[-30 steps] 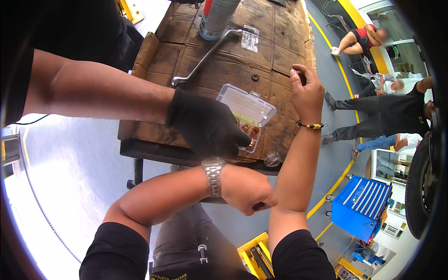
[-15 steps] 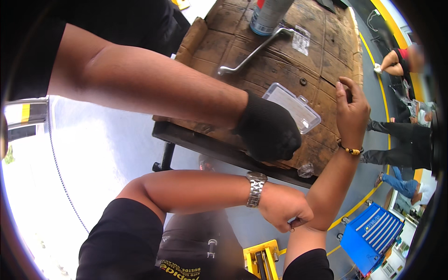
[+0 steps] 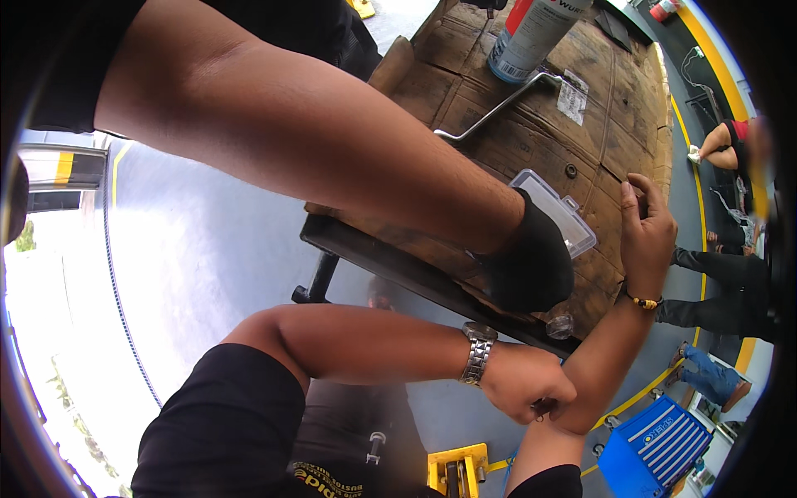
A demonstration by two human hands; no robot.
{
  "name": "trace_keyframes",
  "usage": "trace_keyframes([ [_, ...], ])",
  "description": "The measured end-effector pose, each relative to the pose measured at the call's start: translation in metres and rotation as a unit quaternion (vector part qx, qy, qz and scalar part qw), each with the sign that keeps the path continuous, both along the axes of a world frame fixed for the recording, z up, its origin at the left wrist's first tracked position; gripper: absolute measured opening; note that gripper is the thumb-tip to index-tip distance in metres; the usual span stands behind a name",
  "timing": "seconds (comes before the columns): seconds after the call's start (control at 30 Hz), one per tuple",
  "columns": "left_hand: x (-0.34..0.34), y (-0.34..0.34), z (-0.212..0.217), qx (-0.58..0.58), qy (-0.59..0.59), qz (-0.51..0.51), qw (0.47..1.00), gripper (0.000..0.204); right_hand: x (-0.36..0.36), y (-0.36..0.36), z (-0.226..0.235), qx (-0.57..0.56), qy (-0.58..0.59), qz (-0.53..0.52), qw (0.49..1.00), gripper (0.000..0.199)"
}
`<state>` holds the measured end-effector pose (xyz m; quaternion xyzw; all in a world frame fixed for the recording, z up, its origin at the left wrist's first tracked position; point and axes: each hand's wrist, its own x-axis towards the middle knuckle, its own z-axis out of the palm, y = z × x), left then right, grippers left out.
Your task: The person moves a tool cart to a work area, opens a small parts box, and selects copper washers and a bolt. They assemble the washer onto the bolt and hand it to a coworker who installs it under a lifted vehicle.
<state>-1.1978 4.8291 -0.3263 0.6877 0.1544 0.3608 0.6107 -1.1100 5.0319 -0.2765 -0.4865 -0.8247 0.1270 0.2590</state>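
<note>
Item: clear plastic case (image 3: 554, 209), on the worn wooden table (image 3: 531, 141), under a co-worker's black-gloved hand (image 3: 531, 266). My right hand (image 3: 647, 232) rests fingers on the table just right of it, grip released. My left hand (image 3: 525, 382) is clenched against my right forearm. I judge the case untouched by me.

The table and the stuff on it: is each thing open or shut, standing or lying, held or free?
Clear plastic box: lid shut, a gloved hand on it.
Spray can: standing upright.
Bent metal bar: lying flat, untouched.
Right hand: open, resting on the table.
Left hand: closed against the right forearm.
</note>
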Motion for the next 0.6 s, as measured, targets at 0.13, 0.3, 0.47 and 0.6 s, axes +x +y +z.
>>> trace_keyframes([
  [0.13, -0.004, 0.001, 0.001, -0.010, -0.034, 0.017, 0.999, 0.019, -0.008, -0.002, 0.002, -0.025, -0.008, 0.019, 0.999, 0.029],
  [0.3, -0.013, 0.009, 0.011, -0.081, -0.085, -0.011, 0.993, 0.021, -0.007, -0.004, 0.003, -0.053, -0.013, 0.039, 0.998, 0.025],
  [0.47, -0.021, 0.008, 0.016, -0.170, -0.115, 0.003, 0.979, 0.021, -0.008, -0.004, 0.000, -0.044, -0.011, 0.051, 0.998, 0.023],
  [0.6, -0.023, 0.011, 0.022, -0.238, -0.142, 0.011, 0.961, 0.020, -0.006, -0.004, 0.000, -0.061, -0.017, 0.054, 0.997, 0.024],
])
